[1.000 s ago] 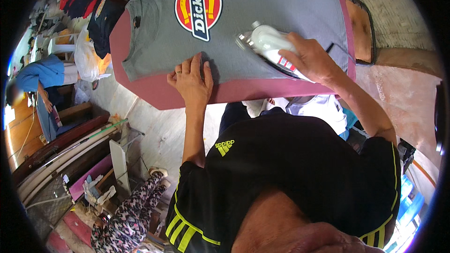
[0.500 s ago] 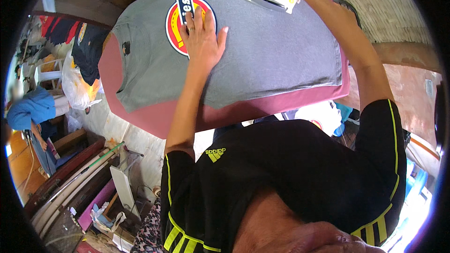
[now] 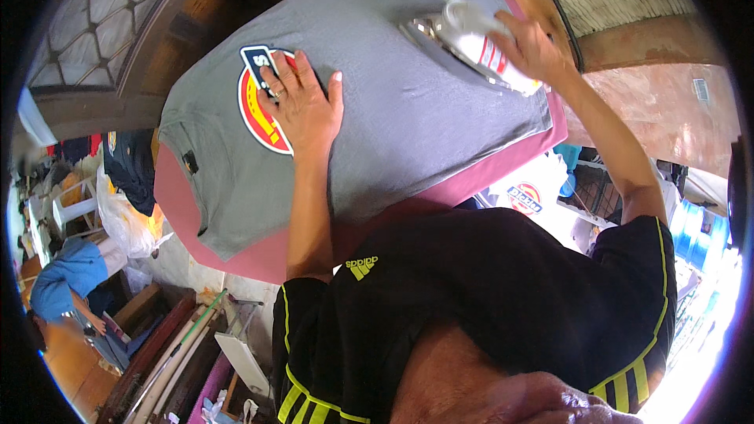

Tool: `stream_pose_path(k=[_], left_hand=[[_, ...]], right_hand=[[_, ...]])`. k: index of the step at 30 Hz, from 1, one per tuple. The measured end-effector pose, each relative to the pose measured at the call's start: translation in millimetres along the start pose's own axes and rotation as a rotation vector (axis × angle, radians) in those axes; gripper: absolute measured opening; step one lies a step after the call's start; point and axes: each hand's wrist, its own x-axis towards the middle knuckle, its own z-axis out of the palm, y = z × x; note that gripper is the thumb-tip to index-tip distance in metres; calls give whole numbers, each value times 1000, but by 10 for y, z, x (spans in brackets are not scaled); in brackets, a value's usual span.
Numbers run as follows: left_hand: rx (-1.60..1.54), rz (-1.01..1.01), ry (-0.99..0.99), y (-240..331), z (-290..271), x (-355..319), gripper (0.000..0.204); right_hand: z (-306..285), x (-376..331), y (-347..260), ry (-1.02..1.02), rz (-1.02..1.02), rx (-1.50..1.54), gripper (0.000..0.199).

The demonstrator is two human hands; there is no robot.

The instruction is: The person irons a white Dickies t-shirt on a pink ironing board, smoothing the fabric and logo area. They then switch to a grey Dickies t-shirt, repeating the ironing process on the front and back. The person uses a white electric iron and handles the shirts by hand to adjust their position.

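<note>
A grey T-shirt lies spread on a maroon padded board, its neck toward the left. My left hand rests flat on the shirt, fingers stretched over the round red and yellow print. At the right part of the shirt, my right hand is wrapped round the handle of a white and silver clothes iron. The iron's soleplate faces down at the cloth; whether it touches cannot be made out. Fingers cover part of the print and the iron's handle.
A dark garment and a white plastic bag are beyond the board's left end. Another person in blue bends at the far left. Long poles lie lower left. A metal-framed wooden panel stands behind my right hand.
The iron has slid rightward over the shirt with my right hand, away from the print. My left hand stays on the print. The whole view has shifted, with the board appearing lower.
</note>
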Motion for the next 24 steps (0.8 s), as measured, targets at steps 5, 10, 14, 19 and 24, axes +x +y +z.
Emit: stream_pose_path(k=[5, 10, 14, 19, 24], left_hand=[[-5, 3, -4, 4, 14, 7, 72], [-92, 149, -31, 398, 42, -37, 72], [-169, 207, -67, 1044, 15, -223, 76], [-211, 233, -81, 1494, -38, -364, 82], [-209, 248, -113, 1752, -76, -517, 84]], right_hand=[[53, 728, 948, 296, -207, -430, 32], [193, 1241, 1194, 237, -292, -649, 32], [330, 674, 790, 775, -640, -1565, 33], [-102, -340, 172, -41, 6, 93, 37], [-122, -343, 746, 85, -45, 23, 32]])
